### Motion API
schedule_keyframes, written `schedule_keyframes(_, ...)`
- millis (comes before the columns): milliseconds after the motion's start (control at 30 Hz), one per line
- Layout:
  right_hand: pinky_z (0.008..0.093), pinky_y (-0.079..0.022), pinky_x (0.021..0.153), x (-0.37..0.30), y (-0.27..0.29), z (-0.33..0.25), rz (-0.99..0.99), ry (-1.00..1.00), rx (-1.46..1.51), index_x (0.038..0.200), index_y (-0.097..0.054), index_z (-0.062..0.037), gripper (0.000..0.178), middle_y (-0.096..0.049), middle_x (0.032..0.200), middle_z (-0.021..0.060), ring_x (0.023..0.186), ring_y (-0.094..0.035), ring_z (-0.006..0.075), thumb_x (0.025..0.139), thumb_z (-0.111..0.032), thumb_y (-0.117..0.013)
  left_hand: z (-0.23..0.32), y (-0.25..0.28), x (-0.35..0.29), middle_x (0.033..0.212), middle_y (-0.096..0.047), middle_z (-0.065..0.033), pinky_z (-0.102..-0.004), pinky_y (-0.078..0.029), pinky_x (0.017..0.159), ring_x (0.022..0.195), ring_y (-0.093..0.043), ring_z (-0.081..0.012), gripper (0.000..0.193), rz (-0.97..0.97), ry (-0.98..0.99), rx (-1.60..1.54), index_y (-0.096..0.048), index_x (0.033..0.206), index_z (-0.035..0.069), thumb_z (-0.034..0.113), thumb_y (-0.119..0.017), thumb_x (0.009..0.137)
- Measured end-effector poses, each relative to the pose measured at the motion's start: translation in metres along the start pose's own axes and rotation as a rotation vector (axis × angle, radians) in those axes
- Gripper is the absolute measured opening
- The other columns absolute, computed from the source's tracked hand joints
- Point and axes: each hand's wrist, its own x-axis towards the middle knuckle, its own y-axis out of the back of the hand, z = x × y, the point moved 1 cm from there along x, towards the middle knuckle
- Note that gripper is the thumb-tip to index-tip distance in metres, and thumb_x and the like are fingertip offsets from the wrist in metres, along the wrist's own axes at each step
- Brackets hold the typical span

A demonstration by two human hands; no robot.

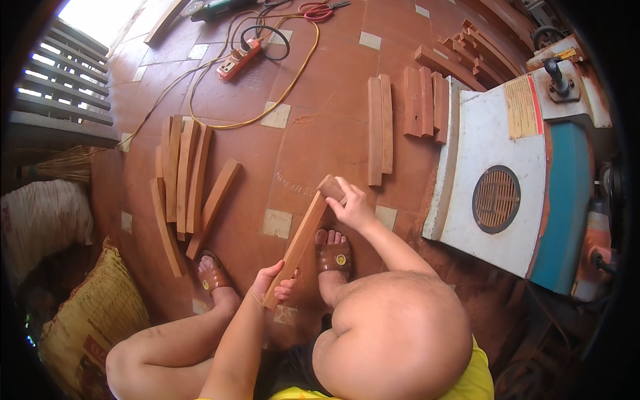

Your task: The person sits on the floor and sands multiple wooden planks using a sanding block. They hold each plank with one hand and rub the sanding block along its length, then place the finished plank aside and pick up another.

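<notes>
While the left hand (264, 277) clasps a wooden bar (304, 237), right hand (353, 205) pinching its far end

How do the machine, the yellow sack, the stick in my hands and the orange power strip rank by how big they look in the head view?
Largest to smallest, by area in the picture:
1. Machine
2. Yellow sack
3. Stick
4. Power strip, which lies farther off

Counting two hands (270, 279) (350, 205) around one wooden bar (303, 237), plus two sandals (333, 258). Seeing two sacks (97, 317), one broom (67, 165), one power strip (238, 60), one machine (460, 193), roughly seven loose bars (175, 167) at left, two paired bars (375, 133) at right.
</notes>
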Motion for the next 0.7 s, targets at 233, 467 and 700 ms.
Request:
schedule_keyframes(233,0.0460,-0.060,0.090,-0.033,-0.001,-0.018,-0.175,0.179,0.094,0.145,-0.056,0.0013,0.068,-0.070,0.113,0.0311,0.102,-0.072,0.0458,0.092,-0.033,-0.080,-0.008,0.007,-0.007,0.079,-0.045,-0.0024,-0.0241,-0.038,0.050,0.059,-0.043,-0.0099,0.054,0.039,-0.024,0.023,-0.050,0.126,0.004,0.052,-0.062,0.104)
schedule_keyframes(467,0.0467,-0.061,0.087,-0.030,-0.012,-0.012,-0.080,0.055,0.094,0.147,-0.055,0.0004,0.070,-0.071,0.106,0.0281,0.096,-0.073,0.0433,0.091,-0.033,-0.080,-0.010,0.004,-0.003,0.079,-0.045,-0.0023,-0.0243,-0.038,0.050,0.059,-0.043,-0.0099,0.053,0.014,-0.025,0.003,-0.050,0.126,0.005,0.052,-0.062,0.104)
schedule_keyframes(700,0.0477,-0.060,0.087,-0.012,-0.001,-0.017,-0.129,-0.107,0.091,0.144,-0.057,0.0010,0.068,-0.071,0.116,0.0304,0.104,-0.073,0.0438,0.089,-0.031,-0.082,0.000,0.000,-0.004,0.079,-0.045,-0.0021,-0.0246,-0.038,0.051,0.058,-0.042,-0.0108,0.053,0.062,-0.012,0.035,-0.050,0.127,0.006,0.053,-0.061,0.104)
